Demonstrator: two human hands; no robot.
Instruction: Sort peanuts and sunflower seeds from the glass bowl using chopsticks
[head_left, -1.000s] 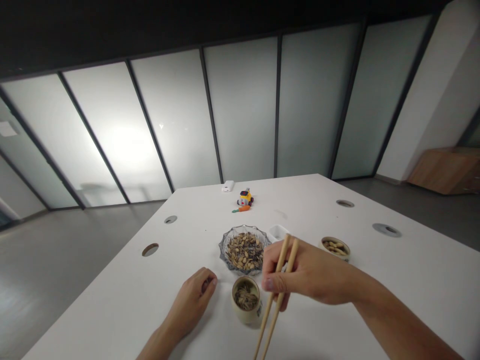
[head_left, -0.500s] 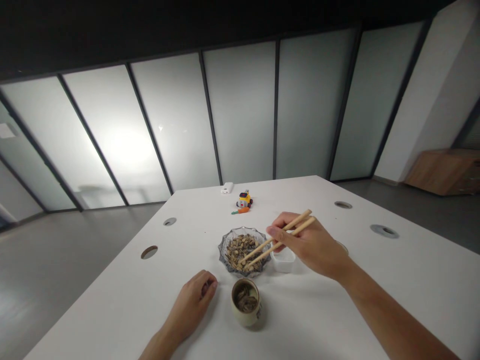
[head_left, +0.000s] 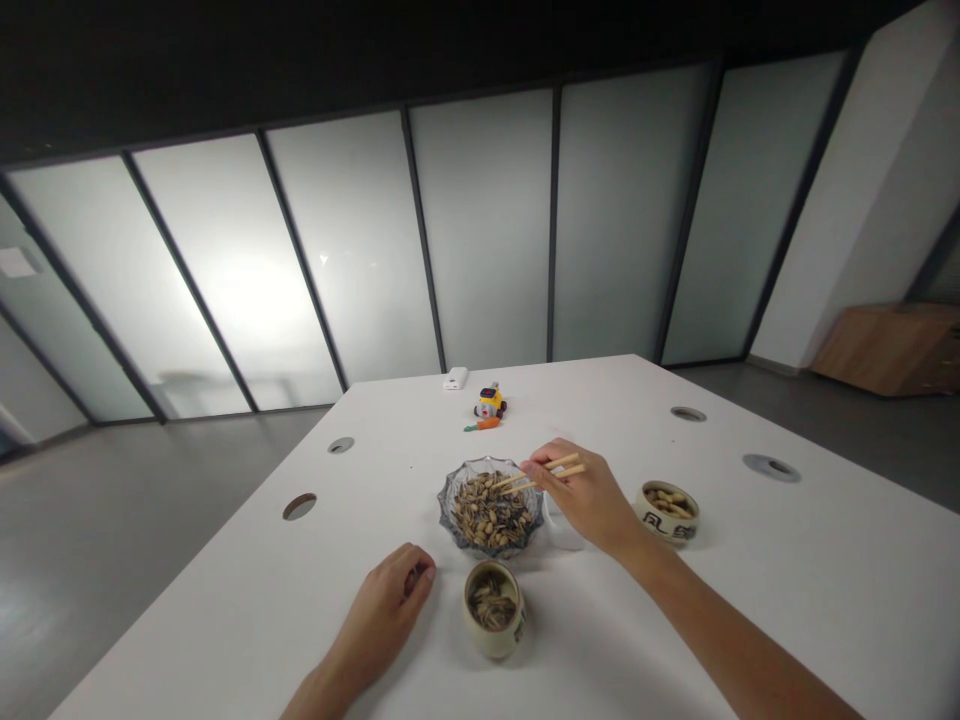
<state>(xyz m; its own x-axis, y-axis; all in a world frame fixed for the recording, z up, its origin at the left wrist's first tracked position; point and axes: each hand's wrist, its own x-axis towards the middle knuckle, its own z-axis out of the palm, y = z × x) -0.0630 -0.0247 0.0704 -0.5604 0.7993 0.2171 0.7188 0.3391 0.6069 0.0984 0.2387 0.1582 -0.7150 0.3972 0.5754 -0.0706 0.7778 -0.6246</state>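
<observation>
Right of the glass bowl (head_left: 448,507), the right hand (head_left: 589,497) pinches chopsticks (head_left: 562,461), tips at the seeds (head_left: 487,515) inside; near left, the left hand (head_left: 394,592) rests curled closed beside a cup (head_left: 489,642).

A broad white glare blooms on the frosted panels (head_left: 251,285) at left, dimming rightward beneath a near-black upper band (head_left: 480,50), while the pale table (head_left: 405,430) carries faint soft shadows, wide-angle distortion slants the edges, and the seeds (head_left: 491,525) seem slightly blurred.
</observation>
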